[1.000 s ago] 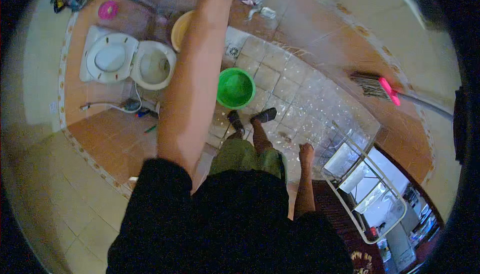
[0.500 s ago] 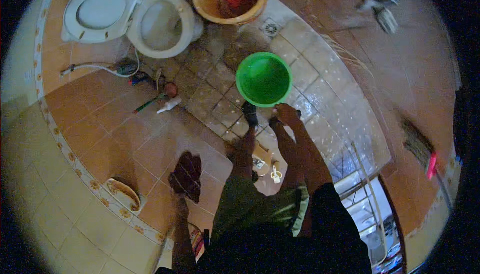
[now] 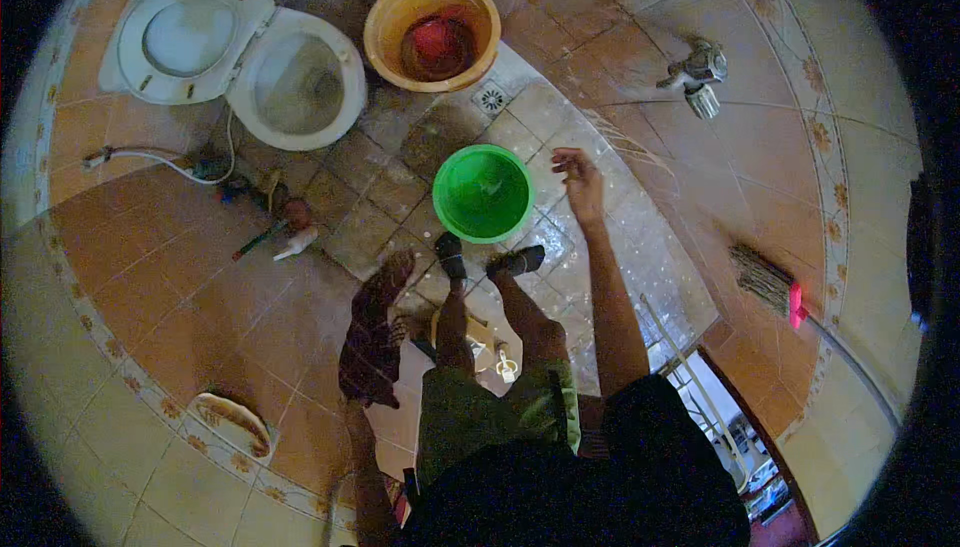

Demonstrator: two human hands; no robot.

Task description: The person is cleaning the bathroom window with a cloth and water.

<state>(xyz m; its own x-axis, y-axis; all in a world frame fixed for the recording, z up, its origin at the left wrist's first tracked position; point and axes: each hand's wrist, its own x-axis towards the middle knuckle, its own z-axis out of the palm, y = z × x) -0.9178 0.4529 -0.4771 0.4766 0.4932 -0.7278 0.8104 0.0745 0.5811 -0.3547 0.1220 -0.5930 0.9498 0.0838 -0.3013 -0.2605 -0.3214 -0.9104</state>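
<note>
My left hand (image 3: pixel 357 415) grips a dark maroon cloth (image 3: pixel 370 347), low on the left side. The cloth hangs loosely, its far end close to my left foot; part of my hand merges with its dark folds. My right hand (image 3: pixel 582 187) hovers bare beside the green tub (image 3: pixel 486 194), on its right and apart from the rim, with the fingers spread and slightly bent. The tub stands on wet tiles just ahead of my feet and looks to hold some water.
An orange tub (image 3: pixel 432 32) with something red inside stands beside the toilet (image 3: pixel 305 87), whose lid is raised. A floor drain (image 3: pixel 490 98) lies near it. At right are a wall tap (image 3: pixel 700 77) and a pink-headed broom (image 3: pixel 768 282). Brushes and a white bottle (image 3: pixel 296 244) lie left.
My right hand has left the green tub's near rim and risen to its right side. The cloth in my left hand now reaches farther forward. The whole view has shifted.
</note>
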